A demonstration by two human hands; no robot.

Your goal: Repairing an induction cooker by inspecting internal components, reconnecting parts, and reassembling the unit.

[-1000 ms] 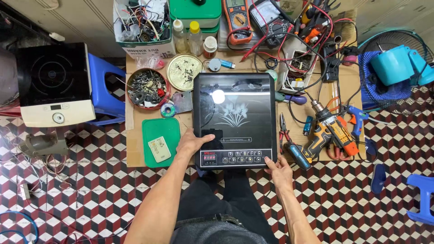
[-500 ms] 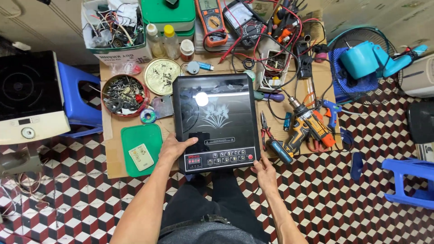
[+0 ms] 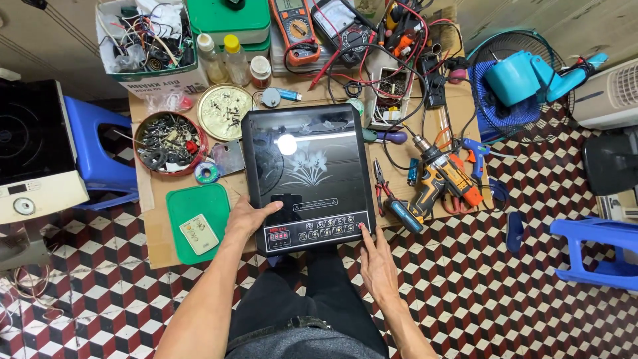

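A black induction cooker (image 3: pixel 307 166) with a glossy glass top and a flower pattern lies flat on the low cardboard-covered table (image 3: pixel 156 249). My left hand (image 3: pixel 247 219) grips its near left corner, thumb on the glass. My right hand (image 3: pixel 376 260) rests at the near right corner, index finger touching a red button on the control panel (image 3: pixel 318 233). A small red display glows at the panel's left.
A green lid (image 3: pixel 198 221) with a small white board lies left of the cooker. Tins of screws (image 3: pixel 162 141), a cordless drill (image 3: pixel 446 176), pliers (image 3: pixel 380 179), multimeters (image 3: pixel 294 25) and wires crowd the table. A blue stool (image 3: pixel 96 153), second cooker (image 3: pixel 30 149), blue fan (image 3: pixel 517 83) stand around.
My right hand has shifted from holding the cooker's near right edge to pointing a finger onto a panel button. The left hand keeps its grip. The view has moved slightly.
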